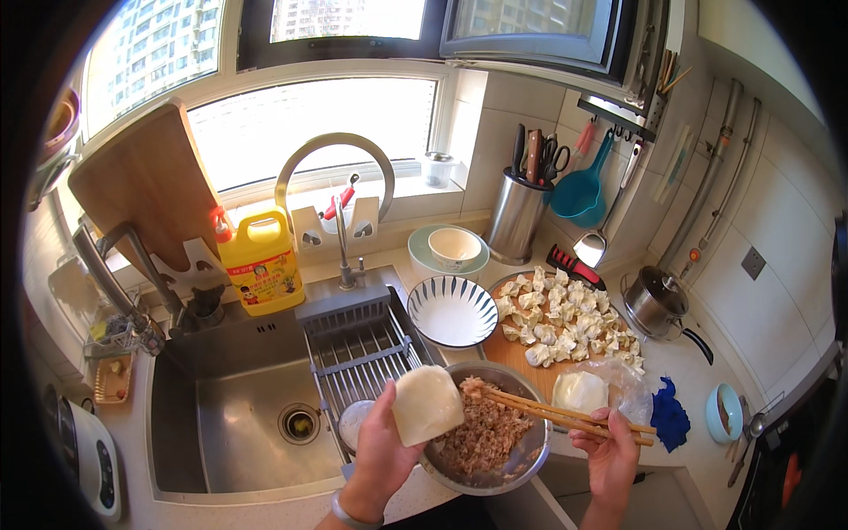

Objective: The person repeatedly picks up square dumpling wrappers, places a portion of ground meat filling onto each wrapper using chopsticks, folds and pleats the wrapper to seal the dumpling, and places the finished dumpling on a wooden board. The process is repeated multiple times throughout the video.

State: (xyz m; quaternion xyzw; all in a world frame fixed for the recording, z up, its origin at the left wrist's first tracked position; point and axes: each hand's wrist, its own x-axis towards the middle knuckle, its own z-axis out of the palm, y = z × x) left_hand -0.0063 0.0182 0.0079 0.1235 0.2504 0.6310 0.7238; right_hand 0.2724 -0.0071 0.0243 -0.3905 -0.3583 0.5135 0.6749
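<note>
My left hand (391, 430) holds a square dough wrapper (428, 405) flat on its fingers, over the left rim of a steel bowl (540, 457). Minced filling (487, 430) lies in that bowl. In my right hand (606, 440) is a pair of wooden chopsticks (570, 416); their tips touch a clump of filling at the bowl's upper left. Behind my right hand a stack of wrappers (580, 392) lies on a plastic bag (626, 387). Many folded dumplings (570, 311) cover a round wooden board (530, 371).
At the left is a steel sink (258, 424) with a drying rack (361, 361) across its right part. A striped white bowl (454, 311) stands behind the filling. Farther back are a knife block (517, 215) and a yellow detergent jug (262, 265). A lidded pot (656, 298) and a blue cloth (669, 414) lie to the right.
</note>
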